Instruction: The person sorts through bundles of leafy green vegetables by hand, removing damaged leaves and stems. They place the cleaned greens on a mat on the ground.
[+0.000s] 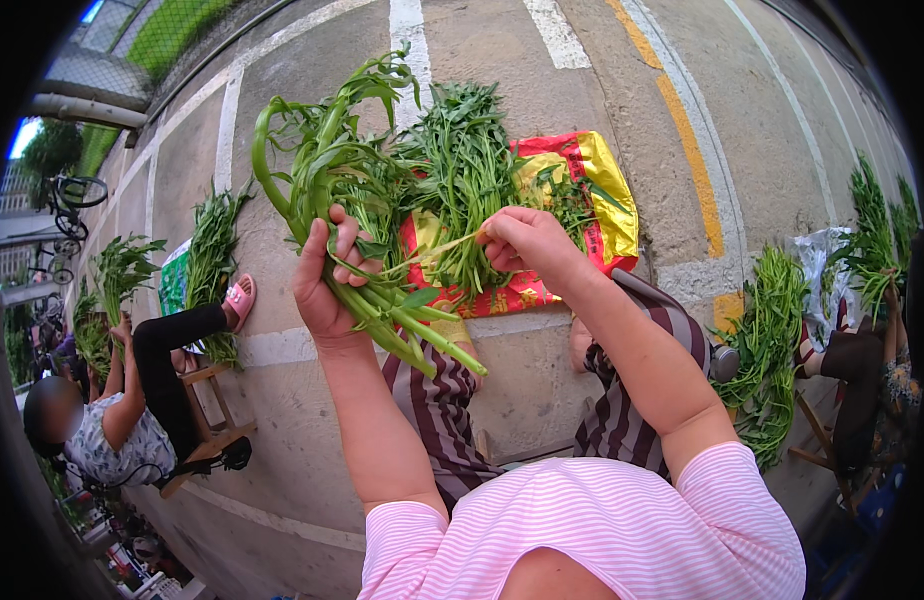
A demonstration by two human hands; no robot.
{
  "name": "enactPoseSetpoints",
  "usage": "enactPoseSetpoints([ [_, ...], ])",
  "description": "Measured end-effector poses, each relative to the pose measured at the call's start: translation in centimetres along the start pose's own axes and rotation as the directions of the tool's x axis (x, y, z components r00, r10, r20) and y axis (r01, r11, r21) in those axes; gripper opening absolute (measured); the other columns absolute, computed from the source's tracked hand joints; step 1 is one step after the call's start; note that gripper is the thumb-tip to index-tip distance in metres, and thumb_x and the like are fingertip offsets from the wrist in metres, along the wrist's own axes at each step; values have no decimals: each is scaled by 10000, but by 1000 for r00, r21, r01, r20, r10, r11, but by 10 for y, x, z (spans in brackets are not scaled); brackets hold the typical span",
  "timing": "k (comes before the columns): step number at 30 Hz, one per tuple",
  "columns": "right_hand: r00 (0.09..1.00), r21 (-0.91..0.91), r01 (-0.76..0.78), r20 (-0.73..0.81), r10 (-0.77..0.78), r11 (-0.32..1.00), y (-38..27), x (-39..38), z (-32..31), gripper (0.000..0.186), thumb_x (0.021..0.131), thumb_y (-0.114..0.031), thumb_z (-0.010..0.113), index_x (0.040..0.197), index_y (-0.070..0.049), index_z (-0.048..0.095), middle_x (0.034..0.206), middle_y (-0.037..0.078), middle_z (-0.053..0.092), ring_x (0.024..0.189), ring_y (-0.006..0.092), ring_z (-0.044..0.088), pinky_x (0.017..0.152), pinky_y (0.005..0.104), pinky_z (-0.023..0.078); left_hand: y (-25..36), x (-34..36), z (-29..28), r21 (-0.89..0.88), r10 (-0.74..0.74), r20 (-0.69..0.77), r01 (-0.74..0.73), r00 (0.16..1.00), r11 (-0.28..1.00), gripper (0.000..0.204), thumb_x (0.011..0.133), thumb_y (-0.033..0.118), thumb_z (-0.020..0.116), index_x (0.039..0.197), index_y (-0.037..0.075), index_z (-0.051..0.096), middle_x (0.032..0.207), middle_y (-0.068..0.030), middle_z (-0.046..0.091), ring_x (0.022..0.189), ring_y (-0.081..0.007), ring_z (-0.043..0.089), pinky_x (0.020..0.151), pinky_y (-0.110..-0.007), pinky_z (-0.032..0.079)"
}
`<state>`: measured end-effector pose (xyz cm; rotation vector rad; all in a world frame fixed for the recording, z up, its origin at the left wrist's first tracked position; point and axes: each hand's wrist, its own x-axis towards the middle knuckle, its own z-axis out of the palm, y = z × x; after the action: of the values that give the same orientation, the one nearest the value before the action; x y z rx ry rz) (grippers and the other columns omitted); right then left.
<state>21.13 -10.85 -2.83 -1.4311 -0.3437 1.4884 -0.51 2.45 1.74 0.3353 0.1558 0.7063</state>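
A bunch of long-stemmed leafy greens (322,180), which looks like water spinach, is gripped in my left hand (327,275). Its cut stem ends point down toward my knees and its leafy tops bend over above the hand. Out to the right, my right hand (527,240) is closed in a pinch on a thin pale yellow band (437,250). The band runs taut from my fingertips to the bunch; whether it circles the stems is hidden. Below and beyond both hands, a pile of loose greens (467,160) lies on a red and yellow plastic sack (607,190) on the ground.
At the left a seated person (122,410) holds greens upright, beside a wooden stool (214,425) and another heap (212,250). On the right, greens (772,350) lie next to another seated person (862,370). Painted lines cross the concrete (672,100). Bicycles (72,205) stand far left.
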Motion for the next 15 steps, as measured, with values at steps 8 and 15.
enactPoseSetpoints([
  [8,976,-79,207,-54,-211,975,0,5,-12,190,945,-215,631,985,-50,717,789,-13,663,704,57,614,646,231,505,-2,0,1,97,29,-133,-16,991,995,270,1056,219,458,1184,-5,539,814,-9,497,593,-55,463,570,-232,436],
  [15,861,-616,346,-91,-500,708,-7,-6,-8,185,882,-174,687,996,-37,738,855,95,735,751,186,699,710,310,540,-7,10,-10,248,130,-337,-46,933,968,294,1013,217,587,1186,-17,545,886,-39,589,692,-106,545,685,-256,521],
])
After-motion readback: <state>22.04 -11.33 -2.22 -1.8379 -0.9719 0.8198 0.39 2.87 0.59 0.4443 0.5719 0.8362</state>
